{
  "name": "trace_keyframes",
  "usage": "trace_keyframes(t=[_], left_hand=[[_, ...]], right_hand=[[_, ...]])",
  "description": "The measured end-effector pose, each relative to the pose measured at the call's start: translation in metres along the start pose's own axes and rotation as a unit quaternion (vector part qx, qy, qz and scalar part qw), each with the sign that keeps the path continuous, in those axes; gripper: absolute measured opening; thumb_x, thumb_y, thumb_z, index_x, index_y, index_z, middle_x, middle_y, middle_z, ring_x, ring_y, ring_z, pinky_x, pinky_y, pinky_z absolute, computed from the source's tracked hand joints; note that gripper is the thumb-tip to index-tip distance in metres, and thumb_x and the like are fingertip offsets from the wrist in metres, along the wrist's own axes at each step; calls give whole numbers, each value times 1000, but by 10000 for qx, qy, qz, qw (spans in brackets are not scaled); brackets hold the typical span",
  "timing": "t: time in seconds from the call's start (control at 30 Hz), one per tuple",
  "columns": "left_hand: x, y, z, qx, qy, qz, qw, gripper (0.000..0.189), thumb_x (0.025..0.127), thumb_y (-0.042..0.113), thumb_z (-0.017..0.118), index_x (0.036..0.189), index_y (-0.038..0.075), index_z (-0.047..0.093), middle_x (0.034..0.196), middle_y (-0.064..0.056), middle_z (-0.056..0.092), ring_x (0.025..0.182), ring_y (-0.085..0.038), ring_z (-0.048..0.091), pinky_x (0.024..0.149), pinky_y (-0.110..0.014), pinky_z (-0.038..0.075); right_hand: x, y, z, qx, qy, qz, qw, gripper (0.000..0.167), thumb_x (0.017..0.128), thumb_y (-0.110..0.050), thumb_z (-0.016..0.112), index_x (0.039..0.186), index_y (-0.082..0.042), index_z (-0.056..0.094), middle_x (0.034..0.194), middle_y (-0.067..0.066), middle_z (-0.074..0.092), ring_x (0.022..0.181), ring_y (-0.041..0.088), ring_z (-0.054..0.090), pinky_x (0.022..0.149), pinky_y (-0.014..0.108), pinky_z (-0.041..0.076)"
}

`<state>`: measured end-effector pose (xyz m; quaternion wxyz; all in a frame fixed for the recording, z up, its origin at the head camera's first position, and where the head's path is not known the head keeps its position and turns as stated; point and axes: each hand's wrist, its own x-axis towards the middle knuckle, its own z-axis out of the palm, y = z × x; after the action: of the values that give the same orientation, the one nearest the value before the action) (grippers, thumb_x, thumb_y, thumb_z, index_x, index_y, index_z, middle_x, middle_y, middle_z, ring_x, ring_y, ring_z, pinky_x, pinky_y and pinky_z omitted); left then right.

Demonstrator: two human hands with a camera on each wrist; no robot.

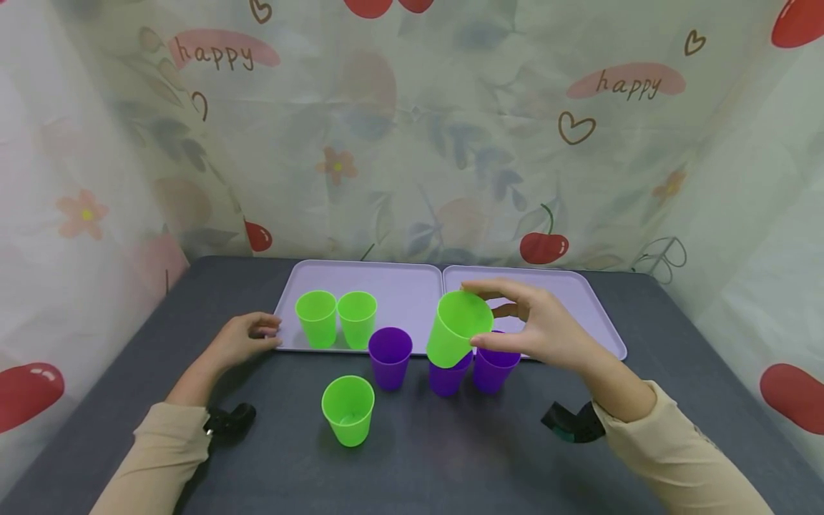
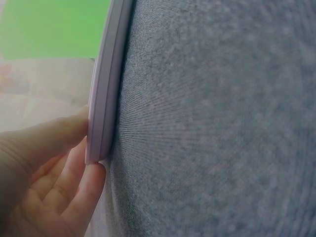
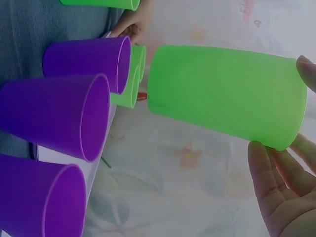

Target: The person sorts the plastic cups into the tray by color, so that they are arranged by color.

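My right hand (image 1: 537, 325) holds a green cup (image 1: 450, 340) by its rim, thumb on one side and fingers on the other. The cup is raised and tilted above the purple cups; the right wrist view shows the raised cup (image 3: 224, 94) clear of them. At the front left corner of the left lilac tray (image 1: 405, 300), my left hand (image 1: 241, 341) grips the edge between thumb and fingers. Two green cups (image 1: 317, 322) stand side by side on that tray. Another green cup (image 1: 347, 415) stands upright on the dark tabletop in front.
Three purple cups (image 1: 390, 361) stand in a row along the trays' front edge, two partly hidden by the raised cup. A second lilac tray (image 1: 579, 307) adjoins on the right. Behind the dark table (image 1: 438, 465) hangs a patterned curtain (image 1: 412, 143).
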<state>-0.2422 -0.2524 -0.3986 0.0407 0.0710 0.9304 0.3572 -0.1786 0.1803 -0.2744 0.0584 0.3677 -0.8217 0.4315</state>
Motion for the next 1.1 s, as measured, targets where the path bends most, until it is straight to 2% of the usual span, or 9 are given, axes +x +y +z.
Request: trace_keyframes(t=[0.43, 0.73, 1.1], left_hand=[[1, -1, 0, 0, -23, -60, 10000, 43, 86, 17, 66, 121, -6, 55, 119, -26, 61, 109, -36, 58, 89, -46, 45], [2, -1, 0, 24, -4, 7, 10000, 43, 85, 17, 67, 120, -6, 55, 117, -26, 61, 108, -36, 59, 87, -44, 46], [1, 0, 0, 0, -56, -2, 10000, 43, 86, 18, 66, 120, -6, 55, 118, -26, 61, 108, -36, 59, 88, -45, 45]], right_hand=[[17, 9, -9, -134, -58, 308, 9994, 58, 74, -8, 77, 127, -4, 54, 128, 8, 59, 109, 1, 57, 88, 22, 50], [31, 18, -11, -224, -116, 259, 9993, 58, 73, -8, 77, 127, -4, 55, 127, 11, 60, 109, 20, 60, 85, 26, 52], [50, 30, -12, -226, -289, 572, 9977, 57, 75, -13, 77, 127, -8, 55, 126, 9, 60, 114, 24, 57, 88, 38, 51]])
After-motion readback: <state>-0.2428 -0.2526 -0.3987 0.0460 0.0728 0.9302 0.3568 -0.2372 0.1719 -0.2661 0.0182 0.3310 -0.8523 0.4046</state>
